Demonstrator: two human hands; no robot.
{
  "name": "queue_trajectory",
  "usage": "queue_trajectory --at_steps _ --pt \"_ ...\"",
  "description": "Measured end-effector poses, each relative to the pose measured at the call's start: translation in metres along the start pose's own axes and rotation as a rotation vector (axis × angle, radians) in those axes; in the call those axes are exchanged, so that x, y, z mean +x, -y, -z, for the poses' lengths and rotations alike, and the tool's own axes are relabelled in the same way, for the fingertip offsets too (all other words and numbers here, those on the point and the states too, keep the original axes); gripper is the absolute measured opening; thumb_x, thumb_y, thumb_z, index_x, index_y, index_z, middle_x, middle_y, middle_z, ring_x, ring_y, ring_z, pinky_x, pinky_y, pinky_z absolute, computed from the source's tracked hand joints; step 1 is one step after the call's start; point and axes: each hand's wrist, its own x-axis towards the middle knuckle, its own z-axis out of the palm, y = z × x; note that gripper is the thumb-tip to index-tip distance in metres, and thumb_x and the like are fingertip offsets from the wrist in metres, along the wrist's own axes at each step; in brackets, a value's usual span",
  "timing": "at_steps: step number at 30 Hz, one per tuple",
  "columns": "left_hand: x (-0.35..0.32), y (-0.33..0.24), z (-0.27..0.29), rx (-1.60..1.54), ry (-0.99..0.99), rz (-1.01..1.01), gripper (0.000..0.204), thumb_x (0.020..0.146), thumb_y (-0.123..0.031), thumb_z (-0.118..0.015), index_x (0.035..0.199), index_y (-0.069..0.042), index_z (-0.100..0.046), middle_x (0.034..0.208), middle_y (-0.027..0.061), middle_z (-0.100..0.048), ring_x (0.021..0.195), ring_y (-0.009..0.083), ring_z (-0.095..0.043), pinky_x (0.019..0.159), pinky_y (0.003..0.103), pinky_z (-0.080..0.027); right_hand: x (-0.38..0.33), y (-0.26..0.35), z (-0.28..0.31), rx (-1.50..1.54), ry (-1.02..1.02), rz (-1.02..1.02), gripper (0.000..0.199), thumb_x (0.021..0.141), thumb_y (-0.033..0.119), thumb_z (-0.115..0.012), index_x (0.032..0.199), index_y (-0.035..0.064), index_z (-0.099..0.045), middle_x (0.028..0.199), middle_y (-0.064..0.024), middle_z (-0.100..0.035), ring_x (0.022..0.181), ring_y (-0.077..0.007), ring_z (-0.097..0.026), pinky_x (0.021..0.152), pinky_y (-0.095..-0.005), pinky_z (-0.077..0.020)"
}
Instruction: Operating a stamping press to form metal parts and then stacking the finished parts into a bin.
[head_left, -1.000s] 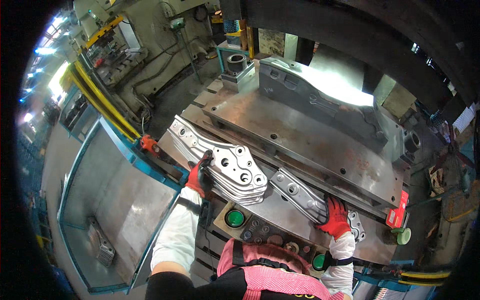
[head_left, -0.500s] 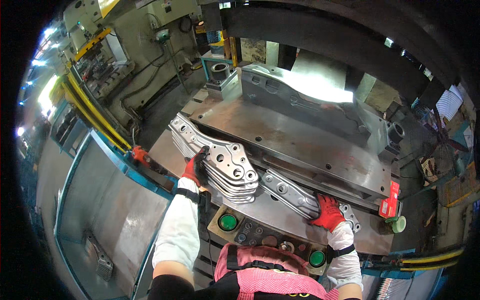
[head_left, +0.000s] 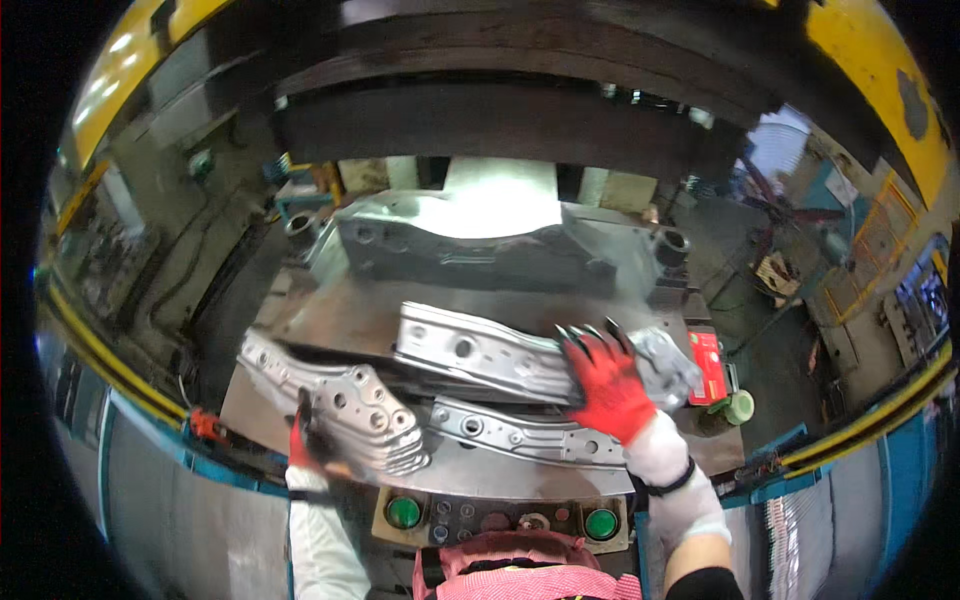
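Observation:
A stack of silvery stamped metal parts with round holes (head_left: 372, 400) lies at the left of the metal worktable. My left hand (head_left: 303, 440), in a red glove with dark fingertips, is closed at its near left edge; motion smears part of it. My red-gloved right hand (head_left: 608, 388) grips a long stamped metal part (head_left: 480, 352) from above, fingers laid across it and thumb hidden. Its right end is blurred. This part overlies the front edge of the press die. Nearer to me, another stamped metal part (head_left: 525, 435) lies along the table.
Behind stands the large die block (head_left: 470, 255) with guide posts at both sides. A control box with two green buttons (head_left: 403, 513) sits at the front edge. At the right are a red box (head_left: 707, 366) and a pale green-lidded container (head_left: 738, 407). Yellow rails flank both sides.
My right hand has moved away from me with one stamped part, leaving another on the table. My left hand stays at the stack. The view has turned to face the die squarely.

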Motion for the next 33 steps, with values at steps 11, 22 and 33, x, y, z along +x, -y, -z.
queue_trajectory --at_steps 11,22,33 --pt "-0.046 0.082 0.171 0.468 -0.668 -0.491 0.08 0.08 -0.028 -0.065 0.14 -0.009 -0.017 0.135 0.0161 -0.036 0.114 0.0246 -0.043 0.095 0.039 -0.038 0.185 -0.035 -0.107 -0.279 -0.195 0.131 0.098 0.052 0.037 -0.075 0.135 0.0102 -0.029 0.126 -0.0125 -0.037 0.12 -0.0301 -0.032 0.107 -0.0521 -0.011" --pt "-0.044 0.171 0.161 0.211 -0.544 -0.225 0.087 0.075 -0.026 -0.069 0.14 -0.005 -0.015 0.136 0.0194 -0.033 0.121 0.0277 -0.038 0.099 0.037 -0.034 0.179 -0.028 -0.082 -0.315 0.003 0.024 0.107 0.059 0.047 -0.072 0.14 0.0102 -0.013 0.141 -0.016 -0.023 0.131 -0.0375 -0.018 0.105 -0.059 -0.002" --pt "-0.024 0.243 0.143 0.868 0.007 0.019 0.096 0.065 -0.04 -0.076 0.135 0.002 -0.026 0.131 0.0185 -0.042 0.119 0.0285 -0.042 0.099 0.036 -0.035 -0.216 -0.048 -0.073 0.341 -0.641 -0.988 0.094 0.066 0.017 -0.074 0.138 -0.0002 -0.016 0.143 -0.0195 -0.017 0.133 -0.0312 -0.016 0.109 -0.0401 -0.0108"
